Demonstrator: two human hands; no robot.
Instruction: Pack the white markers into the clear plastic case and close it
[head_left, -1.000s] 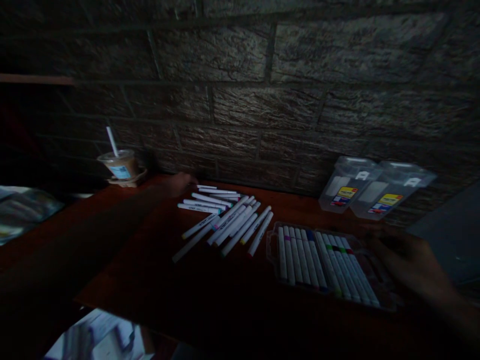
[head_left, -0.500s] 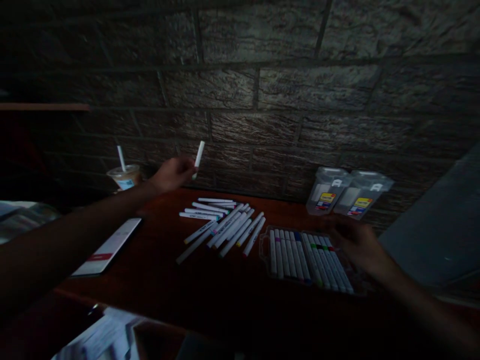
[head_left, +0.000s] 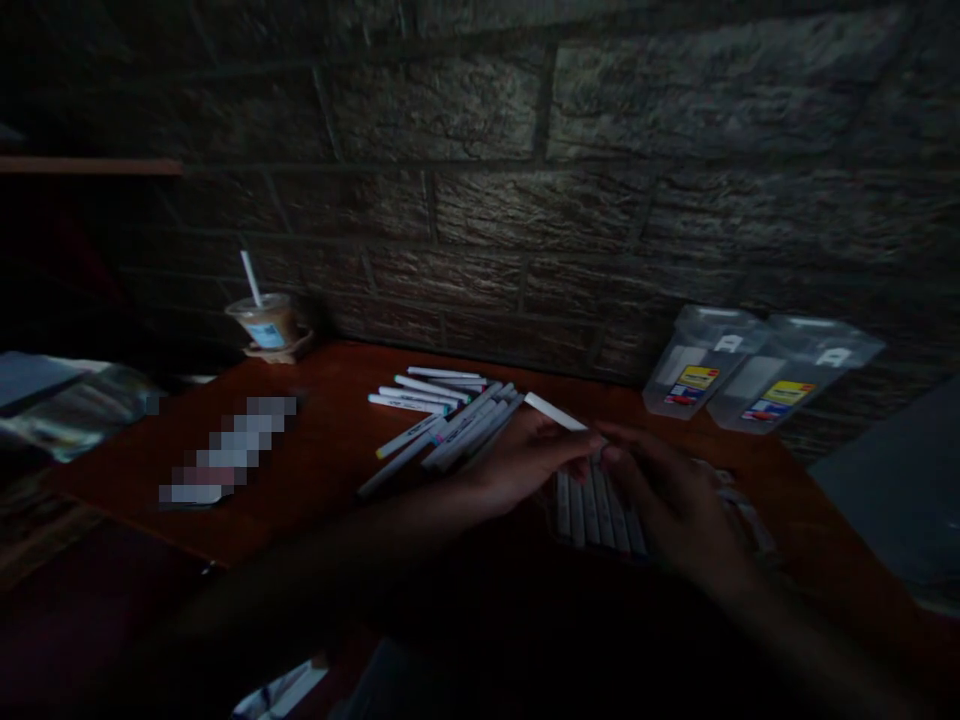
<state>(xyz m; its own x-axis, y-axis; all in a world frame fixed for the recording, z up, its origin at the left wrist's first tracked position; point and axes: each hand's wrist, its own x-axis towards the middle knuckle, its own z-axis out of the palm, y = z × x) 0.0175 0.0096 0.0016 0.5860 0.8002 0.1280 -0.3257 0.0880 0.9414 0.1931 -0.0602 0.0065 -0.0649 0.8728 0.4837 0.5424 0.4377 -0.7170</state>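
A white marker (head_left: 553,411) slants between my two hands, its pale end pointing up and left. My left hand (head_left: 517,458) is closed on it from the left. At the marker's lower right end, the fingertips of my right hand (head_left: 671,495) pinch it close to the left fingers. Below the hands lies a marker case (head_left: 600,515) with several white markers in a row, much of it covered by my right hand. A loose pile of white markers (head_left: 409,440) with coloured tips lies to the left, partly hidden by my left hand.
Two clear plastic boxes (head_left: 795,385) with yellow labels stand at the back right, near the brick wall (head_left: 480,220). A drink cup (head_left: 264,322) with a straw sits at the back left. A pixelated flat object (head_left: 232,450) lies on the brown table (head_left: 315,420).
My left hand has brought the marker from near the wall down and right to my right hand. My right hand has moved left onto the marker's end. The view has shifted slightly.
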